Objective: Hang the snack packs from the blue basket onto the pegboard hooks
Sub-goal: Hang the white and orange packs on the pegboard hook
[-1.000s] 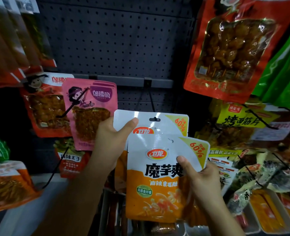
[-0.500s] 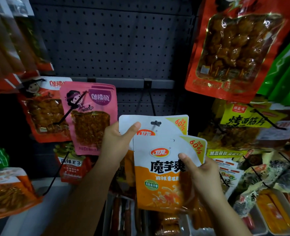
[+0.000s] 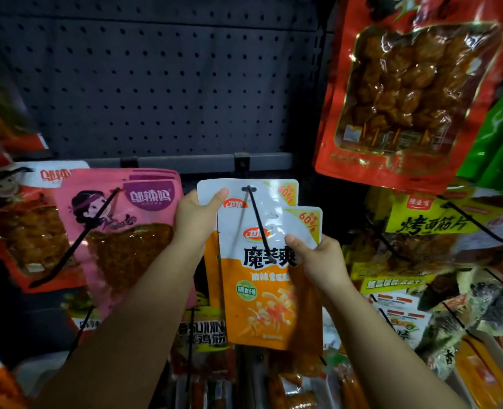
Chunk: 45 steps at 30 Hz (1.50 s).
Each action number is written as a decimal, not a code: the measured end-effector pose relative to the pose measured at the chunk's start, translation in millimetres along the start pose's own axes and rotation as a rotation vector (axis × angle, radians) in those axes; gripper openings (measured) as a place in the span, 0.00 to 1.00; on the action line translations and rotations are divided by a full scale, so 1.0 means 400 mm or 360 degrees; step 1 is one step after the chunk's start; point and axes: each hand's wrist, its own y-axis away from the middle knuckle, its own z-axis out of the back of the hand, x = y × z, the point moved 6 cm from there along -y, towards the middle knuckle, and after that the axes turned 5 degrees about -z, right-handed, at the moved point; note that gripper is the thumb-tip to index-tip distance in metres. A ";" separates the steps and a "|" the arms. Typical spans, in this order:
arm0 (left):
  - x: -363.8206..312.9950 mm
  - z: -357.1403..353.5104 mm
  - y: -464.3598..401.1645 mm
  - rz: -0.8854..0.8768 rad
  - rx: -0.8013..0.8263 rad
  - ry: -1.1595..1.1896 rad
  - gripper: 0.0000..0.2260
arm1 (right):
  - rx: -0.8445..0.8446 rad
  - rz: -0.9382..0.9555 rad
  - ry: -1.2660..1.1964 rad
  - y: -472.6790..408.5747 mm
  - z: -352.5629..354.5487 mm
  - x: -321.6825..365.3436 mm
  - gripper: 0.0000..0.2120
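Two white-and-orange snack packs overlap at the centre of the dark pegboard (image 3: 155, 84). The rear pack (image 3: 262, 188) hangs on a black hook (image 3: 257, 219) that passes through its top hole; my left hand (image 3: 195, 221) grips its upper left corner, thumb on the front. The front pack (image 3: 262, 290) sits lower, its top below the hook's root, and the hook's shaft crosses its face. My right hand (image 3: 318, 261) pinches this pack at its right edge. The blue basket is out of view.
A pink pack (image 3: 144, 237) and a red pack (image 3: 23, 231) hang on hooks at the left. A large red pack (image 3: 406, 93) hangs at upper right, with yellow and other packs (image 3: 439, 225) below it. More snacks fill the shelf beneath. Hooks stick out toward me.
Both hands and both packs have risen toward the pegboard rail. The rear pack's hole has slid further onto the hook, and the hook's shaft now lies across the front pack.
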 end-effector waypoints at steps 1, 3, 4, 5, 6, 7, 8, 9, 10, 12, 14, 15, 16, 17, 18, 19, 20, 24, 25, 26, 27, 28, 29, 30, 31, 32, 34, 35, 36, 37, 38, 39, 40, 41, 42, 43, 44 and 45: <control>0.006 -0.007 -0.017 0.0009 -0.0022 -0.0007 0.09 | -0.0011 -0.0025 -0.0002 -0.014 -0.006 0.000 0.05; 0.018 -0.020 -0.047 0.0027 -0.0060 -0.0038 0.11 | -0.0014 -0.0057 0.0012 -0.037 -0.015 0.002 0.05; 0.022 -0.027 -0.060 0.0025 -0.0074 -0.0052 0.12 | -0.0005 -0.0065 0.0016 -0.045 -0.018 0.003 0.05; 0.024 -0.033 -0.072 0.0014 -0.0090 -0.0071 0.12 | 0.0004 -0.0075 0.0023 -0.052 -0.022 0.004 0.06; 0.024 -0.038 -0.083 -0.0005 -0.0112 -0.0093 0.12 | 0.0011 -0.0090 0.0039 -0.057 -0.025 0.004 0.05; 0.023 -0.041 -0.093 -0.0025 -0.0137 -0.0107 0.13 | 0.0015 -0.0106 0.0063 -0.060 -0.027 0.003 0.04; 0.022 -0.045 -0.103 -0.0034 -0.0161 -0.0114 0.14 | 0.0014 -0.0118 0.0087 -0.062 -0.029 0.002 0.02; 0.021 -0.047 -0.112 -0.0028 -0.0183 -0.0117 0.14 | 0.0011 -0.0126 0.0104 -0.061 -0.031 -0.001 0.03; 0.020 -0.048 -0.120 -0.0015 -0.0199 -0.0123 0.14 | 0.0010 -0.0134 0.0111 -0.057 -0.033 -0.005 0.04; 0.020 -0.049 -0.133 -0.0003 -0.0214 -0.0142 0.13 | 0.0006 -0.0151 0.0130 -0.048 -0.035 -0.013 0.05; 0.023 -0.047 -0.136 0.0005 -0.0219 -0.0144 0.14 | -0.0001 -0.0180 0.0114 -0.034 -0.033 -0.018 0.05; 0.026 -0.045 -0.133 0.0014 -0.0224 -0.0131 0.14 | -0.0008 -0.0194 0.0090 -0.026 -0.030 -0.021 0.05; 0.028 -0.042 -0.128 0.0017 -0.0232 -0.0105 0.14 | -0.0018 -0.0203 0.0072 -0.018 -0.025 -0.023 0.05; 0.030 -0.038 -0.122 0.0016 -0.0237 -0.0077 0.15 | -0.0026 -0.0204 0.0066 -0.009 -0.017 -0.025 0.07; 0.031 -0.035 -0.114 0.0020 -0.0232 -0.0049 0.16 | -0.0024 -0.0197 0.0066 0.002 -0.010 -0.025 0.09; 0.033 -0.033 -0.105 0.0036 -0.0212 -0.0022 0.17 | -0.0008 -0.0189 0.0061 0.014 -0.002 -0.024 0.09; 0.036 -0.032 -0.094 0.0063 -0.0178 0.0002 0.19 | 0.0012 -0.0186 0.0042 0.028 0.003 -0.023 0.09; 0.062 -0.029 -0.017 0.0247 0.0034 -0.0010 0.33 | 0.0044 -0.0213 -0.0079 0.088 0.031 -0.023 0.04; 0.070 -0.023 0.014 0.0302 0.0089 -0.0055 0.37 | 0.0054 -0.0225 -0.0131 0.104 0.039 -0.023 0.04; 0.076 -0.015 0.051 0.0349 0.0142 -0.0082 0.40 | 0.0070 -0.0241 -0.0196 0.120 0.047 -0.023 0.04; 0.079 -0.007 0.091 0.0370 0.0196 -0.0075 0.41 | 0.0094 -0.0259 -0.0265 0.137 0.054 -0.021 0.04; 0.077 0.000 0.134 0.0352 0.0255 -0.0040 0.41 | 0.0124 -0.0277 -0.0332 0.154 0.060 -0.019 0.04; 0.070 0.005 0.178 0.0301 0.0327 0.0020 0.40 | 0.0161 -0.0301 -0.0392 0.172 0.064 -0.016 0.04; 0.059 0.007 0.219 0.0234 0.0419 0.0108 0.38 | 0.0208 -0.0326 -0.0434 0.188 0.064 -0.013 0.05; 0.048 0.006 0.256 0.0161 0.0525 0.0215 0.33 | 0.0260 -0.0350 -0.0457 0.203 0.064 -0.012 0.06; 0.041 0.004 0.285 0.0107 0.0605 0.0305 0.26 | 0.0309 -0.0365 -0.0464 0.218 0.060 -0.012 0.08; 0.041 0.021 0.321 0.0067 0.0567 0.0340 0.13 | 0.0354 -0.0365 -0.0434 0.245 0.055 -0.002 0.11; 0.039 0.036 0.331 0.0046 0.0484 0.0328 0.09 | 0.0341 -0.0334 -0.0387 0.257 0.054 0.006 0.12; 0.034 0.050 0.339 0.0011 0.0409 0.0330 0.07 | 0.0313 -0.0265 -0.0326 0.265 0.055 0.017 0.13; 0.027 0.061 0.347 -0.0023 0.0358 0.0352 0.06 | 0.0277 -0.0173 -0.0278 0.273 0.056 0.033 0.13; 0.019 0.069 0.357 -0.0058 0.0333 0.0386 0.07 | 0.0232 -0.0068 -0.0260 0.281 0.058 0.050 0.12; 0.007 0.076 0.367 -0.0102 0.0323 0.0412 0.07 | 0.0187 0.0032 -0.0268 0.289 0.062 0.069 0.10; -0.008 0.081 0.376 -0.0154 0.0320 0.0426 0.08 | 0.0152 0.0119 -0.0278 0.295 0.064 0.087 0.08; -0.022 0.088 0.385 -0.0209 0.0316 0.0427 0.07 | 0.0131 0.0190 -0.0277 0.302 0.066 0.105 0.06; -0.036 0.095 0.392 -0.0260 0.0310 0.0432 0.06 | 0.0120 0.0251 -0.0277 0.307 0.066 0.119 0.05; -0.050 0.101 0.397 -0.0305 0.0302 0.0446 0.05 | 0.0109 0.0302 -0.0280 0.312 0.068 0.133 0.04; -0.064 0.106 0.400 -0.0345 0.0294 0.0466 0.05 | 0.0096 0.0345 -0.0291 0.315 0.070 0.145 0.04; -0.076 0.110 0.401 -0.0379 0.0287 0.0475 0.05 | 0.0075 0.0375 -0.0305 0.317 0.074 0.158 0.04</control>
